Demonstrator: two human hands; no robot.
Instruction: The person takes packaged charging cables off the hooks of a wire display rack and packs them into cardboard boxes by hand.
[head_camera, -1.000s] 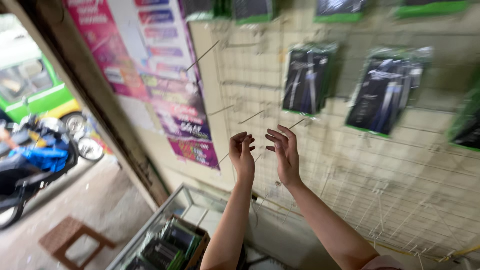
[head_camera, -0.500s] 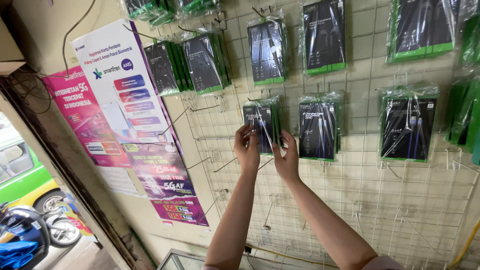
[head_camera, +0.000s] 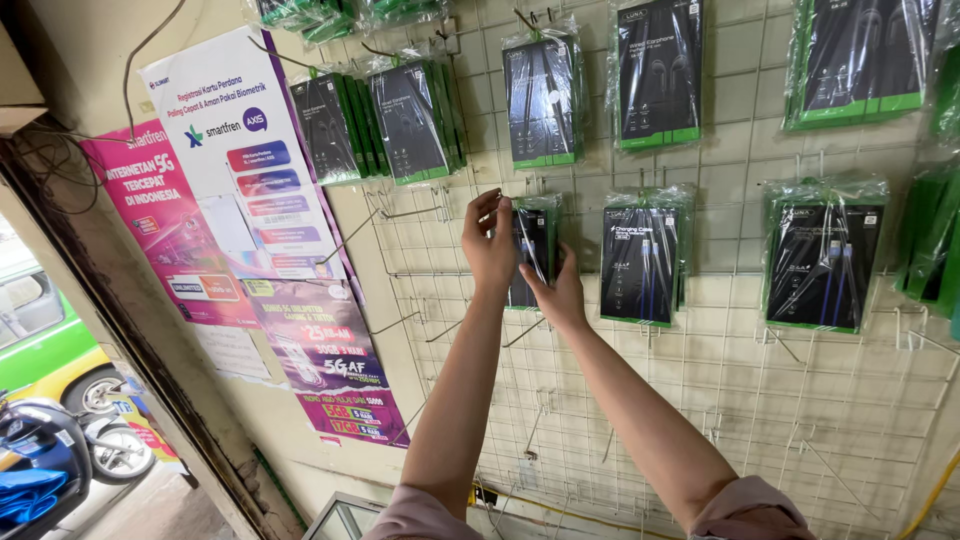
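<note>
A flat black packet with a green edge (head_camera: 533, 250), wrapped in glossy clear plastic, hangs against the white wire grid panel (head_camera: 700, 400) at about the middle of the wall. Both raised hands are on it. The left hand (head_camera: 490, 245) grips its left side and upper corner, fingers curled and pinched on the wrapper near the top. The right hand (head_camera: 558, 290) holds the lower right part from below, the thumb pressed on the front and the other fingers tucked behind, where they cannot be seen clearly.

Just to the right hangs a second black-and-green packet (head_camera: 640, 262) showing a coiled cable, and farther right a third one (head_camera: 822, 262), both crinkled in shiny film. Above them runs another row: two stacks of dark packets (head_camera: 385, 120) at the left, then a single packet (head_camera: 542, 100) and an earphone packet (head_camera: 657, 70). Thin bare metal hooks (head_camera: 400, 214) stick out of the grid left of the hands and below them.

Left of the grid, paper posters (head_camera: 240, 200) in white, pink and purple cover the cream wall. At the far left, outside, stand a blue motorbike (head_camera: 45, 470) and a green vehicle (head_camera: 40, 340).
</note>
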